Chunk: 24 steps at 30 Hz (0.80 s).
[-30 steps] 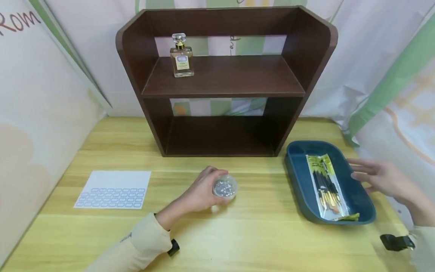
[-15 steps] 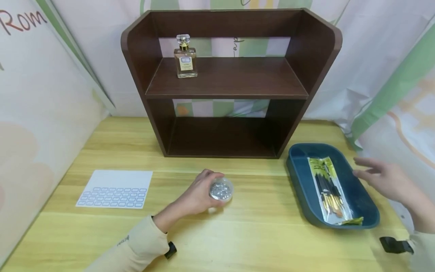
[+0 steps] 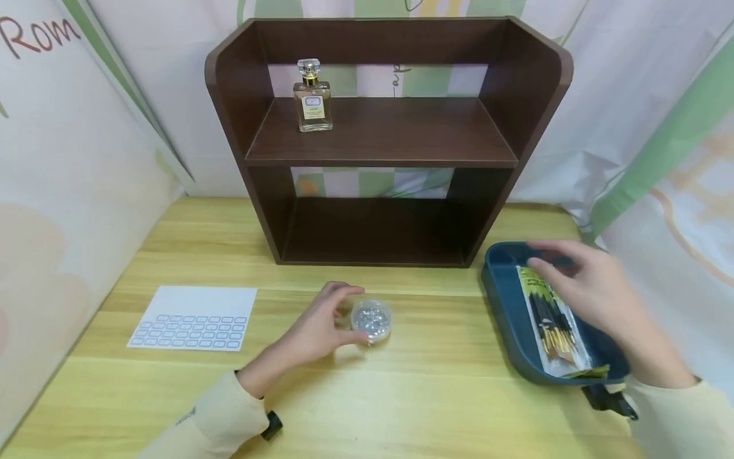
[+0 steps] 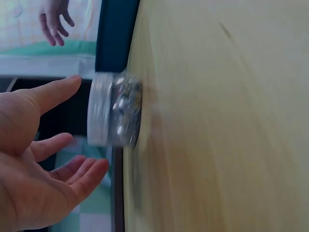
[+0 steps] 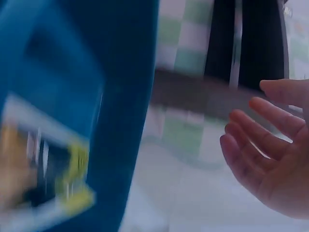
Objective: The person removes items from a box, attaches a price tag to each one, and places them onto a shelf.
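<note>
A small clear round container (image 3: pixel 371 320) of silvery pieces stands on the wooden table. My left hand (image 3: pixel 312 328) is spread beside its left side, thumb near the rim; the left wrist view shows a gap between the hand (image 4: pixel 43 159) and the container (image 4: pixel 115 110). Above the blue tray (image 3: pixel 507 325) my right hand (image 3: pixel 593 293) hovers with relaxed fingers, holding nothing. Inside the tray lies a clear packet of brushes (image 3: pixel 550 325), partly hidden by that hand. The right wrist view has the hand (image 5: pixel 270 145) apart from the tray (image 5: pixel 128 116).
A dark brown two-level shelf (image 3: pixel 381 162) stands at the back, with a perfume bottle (image 3: pixel 313 107) on its upper level at the left. A sheet of blue-outlined labels (image 3: pixel 192 319) lies on the table's left. Printed curtains hang around the table.
My left hand has let go of the container, its fingers now spread to the left. My right hand has moved left from outside the tray's right edge to over the tray.
</note>
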Each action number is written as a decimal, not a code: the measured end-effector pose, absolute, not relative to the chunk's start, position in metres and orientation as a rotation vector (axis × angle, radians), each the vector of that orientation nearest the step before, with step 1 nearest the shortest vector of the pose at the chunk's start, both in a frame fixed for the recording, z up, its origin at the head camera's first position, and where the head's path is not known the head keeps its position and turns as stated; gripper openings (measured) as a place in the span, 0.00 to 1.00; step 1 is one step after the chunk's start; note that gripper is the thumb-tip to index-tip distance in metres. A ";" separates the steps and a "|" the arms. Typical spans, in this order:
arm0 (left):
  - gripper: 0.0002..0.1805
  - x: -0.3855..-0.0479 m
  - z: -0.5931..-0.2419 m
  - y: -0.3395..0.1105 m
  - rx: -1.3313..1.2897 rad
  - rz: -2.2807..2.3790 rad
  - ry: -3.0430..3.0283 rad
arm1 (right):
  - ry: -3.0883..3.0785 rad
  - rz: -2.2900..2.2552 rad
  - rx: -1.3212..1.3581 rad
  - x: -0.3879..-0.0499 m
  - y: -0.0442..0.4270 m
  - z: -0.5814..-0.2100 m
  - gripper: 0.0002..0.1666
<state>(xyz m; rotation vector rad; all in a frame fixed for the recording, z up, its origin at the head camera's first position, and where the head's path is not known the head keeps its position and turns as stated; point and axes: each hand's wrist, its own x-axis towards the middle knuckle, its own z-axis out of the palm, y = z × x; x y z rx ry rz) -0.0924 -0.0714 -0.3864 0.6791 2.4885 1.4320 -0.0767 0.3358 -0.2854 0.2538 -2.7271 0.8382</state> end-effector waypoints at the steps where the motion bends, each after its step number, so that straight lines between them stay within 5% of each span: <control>1: 0.41 -0.092 -0.386 -0.078 0.672 1.451 2.506 | -2.726 0.877 0.274 -0.078 0.326 -0.286 0.18; 16: 0.29 -0.090 -0.390 -0.237 0.113 1.318 2.958 | -2.665 1.404 0.650 -0.105 0.199 -0.294 0.11; 24: 0.56 -0.071 -0.398 -0.311 -0.282 0.892 2.970 | -2.599 1.591 0.832 -0.118 0.136 -0.294 0.09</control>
